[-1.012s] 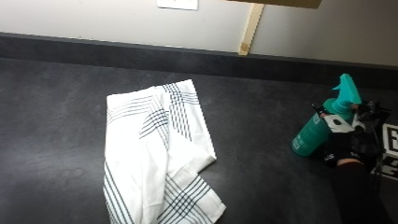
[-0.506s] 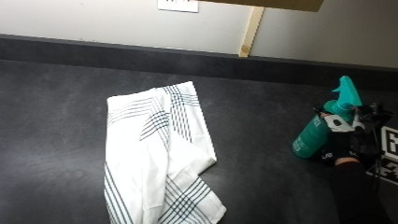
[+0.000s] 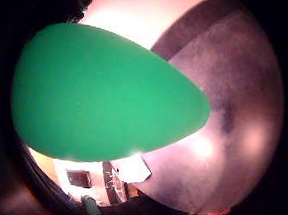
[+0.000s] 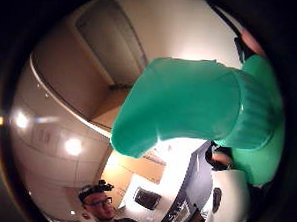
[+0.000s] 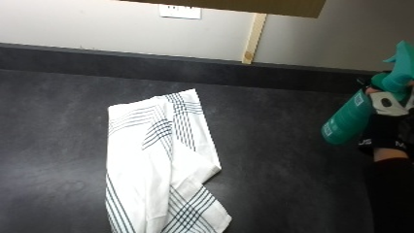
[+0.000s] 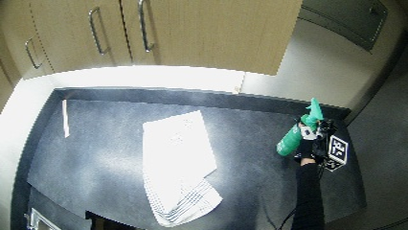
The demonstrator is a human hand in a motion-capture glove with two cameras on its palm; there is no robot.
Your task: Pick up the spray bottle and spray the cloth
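Note:
A green spray bottle (image 5: pixel 349 119) with a teal spray head (image 5: pixel 402 65) is held tilted above the dark counter at the far right. My gloved right hand (image 5: pixel 383 131) grips it round the neck and upper body. Its green body (image 3: pixel 100 94) fills the little finger side palm view and its teal head (image 4: pixel 189 103) fills the thumb side palm view. A white cloth (image 5: pixel 165 160) with dark stripes lies crumpled on the counter, well to the left of the bottle. In the wide outside view the bottle (image 6: pixel 292 136) hangs off the counter's right part, away from the cloth (image 6: pixel 178 163).
The dark counter (image 5: pixel 278 145) runs to a raised back ledge (image 5: pixel 129 60) under a pale wall. A light wooden strip (image 5: pixel 251 39) stands against the wall. A thin pale strip (image 6: pixel 65 117) lies at the counter's left end. Wooden cabinets (image 6: pixel 191 28) hang overhead.
My hand has lifted the spray bottle off the counter and a little toward the wall. The cloth has not moved.

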